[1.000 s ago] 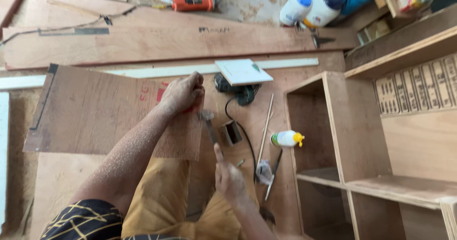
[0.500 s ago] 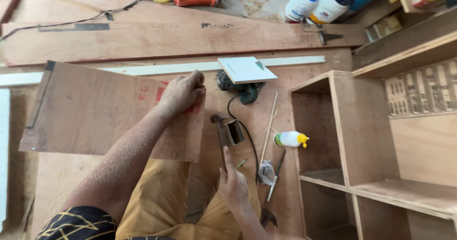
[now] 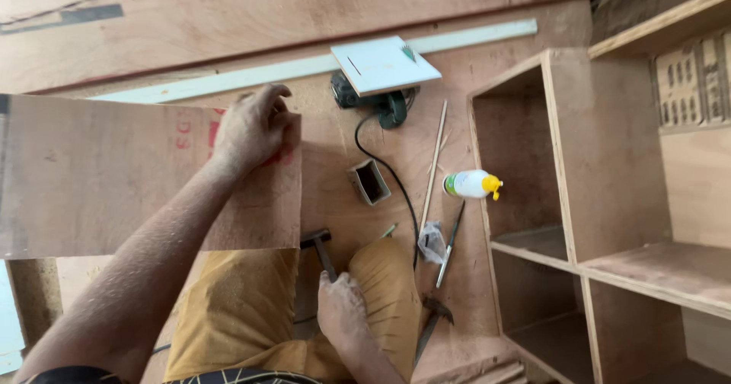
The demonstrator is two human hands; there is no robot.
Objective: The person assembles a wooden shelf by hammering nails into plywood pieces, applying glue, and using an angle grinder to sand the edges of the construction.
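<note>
My left hand [image 3: 253, 127] rests on the far right corner of a plywood panel [image 3: 114, 178], fingers curled over its top edge. My right hand [image 3: 343, 314] grips the handle of a hammer [image 3: 320, 248], low over my knee in yellow trousers; the hammer's dark head sits just below the panel's lower right corner. A small open box [image 3: 369, 182] lies on the floor a little beyond the hammer.
A wooden shelf cabinet [image 3: 609, 201] stands at the right. On the floor lie a white glue bottle with yellow cap [image 3: 472, 184], a corded power tool under a white plate [image 3: 384, 68], a thin stick [image 3: 432, 163], a chisel [image 3: 449, 247], a second hammer [image 3: 432, 321] and a white strip [image 3: 304, 68].
The hammer was raised near the small box earlier; my right hand has pulled it down and back toward my knee. The view has tilted nearer. My left hand stays on the panel.
</note>
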